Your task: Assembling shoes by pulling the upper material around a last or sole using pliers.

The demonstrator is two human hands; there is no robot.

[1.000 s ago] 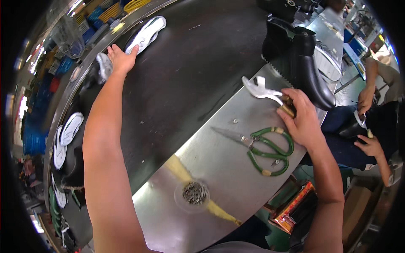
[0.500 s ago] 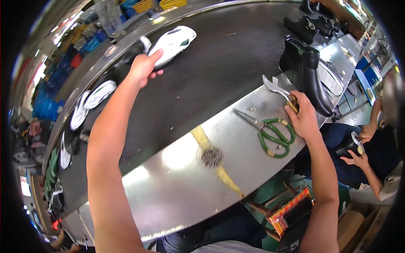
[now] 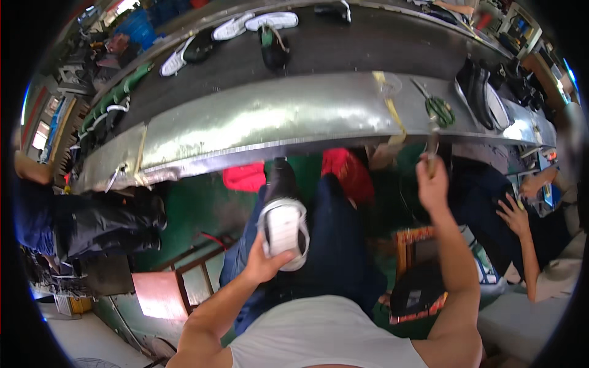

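Note:
Over my lap, my left hand (image 3: 268, 262) grips a shoe (image 3: 283, 226), its pale underside turned up and a dark part pointing away from me. The thumb lies along the side of the pale underside. Off to the right, just short of the metal ledge, my right hand (image 3: 433, 184) is closed round the brown handle of lasting pincers (image 3: 433, 135). Their metal head is smeared by motion. Beyond them on the ledge lie green-handled scissors (image 3: 442, 112). A round clear dish (image 3: 389, 86) sits farther left, by a yellow tape strip.
A metal ledge (image 3: 257, 113) runs along a dark belt (image 3: 343, 52) carrying several shoes (image 3: 273, 21). Dark boots (image 3: 475, 92) stand at its right. A person's hand (image 3: 514, 214) shows at right; dark-clothed legs (image 3: 110, 224) at left. A wooden stool (image 3: 162, 294) stands lower left.
The view has swung down and left. My left hand has brought the shoe from above the belt to over my lap. My right hand has moved off the ledge with the lasting pincers.

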